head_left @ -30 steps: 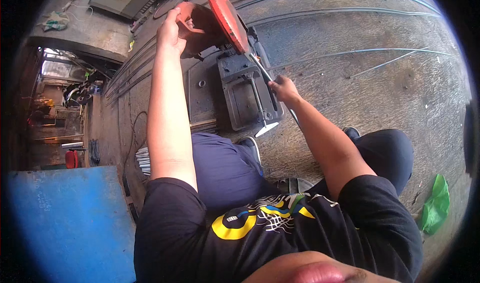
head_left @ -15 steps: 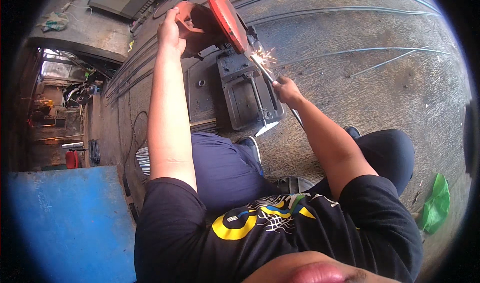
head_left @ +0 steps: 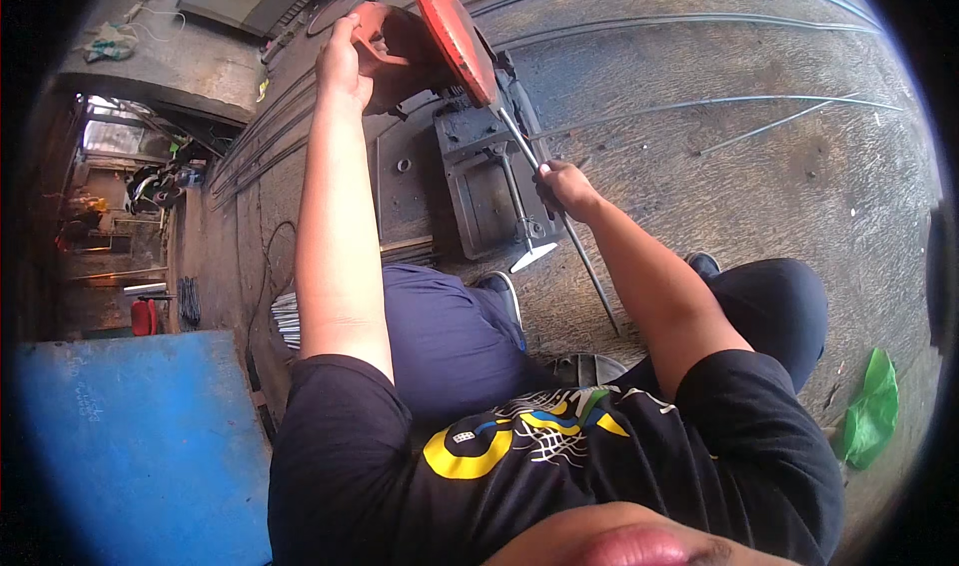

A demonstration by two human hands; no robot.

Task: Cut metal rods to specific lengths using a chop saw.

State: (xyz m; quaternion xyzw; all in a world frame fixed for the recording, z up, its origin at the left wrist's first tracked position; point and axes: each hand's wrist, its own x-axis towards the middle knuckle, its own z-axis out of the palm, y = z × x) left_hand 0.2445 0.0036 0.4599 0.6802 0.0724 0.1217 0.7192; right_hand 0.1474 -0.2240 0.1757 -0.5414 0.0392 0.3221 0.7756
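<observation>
Since the frame half a second back: sparks gone from the end of the metal rod [head_left: 591,271]; rod swung to a steeper line, its lower end now showing past the right forearm. Right hand [head_left: 567,188] a little further left. Left hand [head_left: 343,69] much as it was.

Left hand: fingers wrapped on the red handle [head_left: 386,62] of the cutting machine, arm stretched straight out. Likely a grip that governs the machine's head from above.

Right hand: closed around the rod partway along, lower length running down toward the knees. Upper end lies at the lower edge of the round red guard [head_left: 452,38]; contact there, cannot tell. Holding mid-length probably keeps the fingers off the guard and lets the tip be steered.

Grey base [head_left: 462,191] sits on the floor [head_left: 699,201] below the guard; clamp screw [head_left: 512,194] lies along it, pale crossbar [head_left: 532,257] toward the person. Rod runs to the right of the screw, steadied by hand, apparently not clamped.

Small ring [head_left: 404,165] on the floor left of the base. Long rods [head_left: 689,21] laid beyond, perhaps to leave the working spot free.
</observation>
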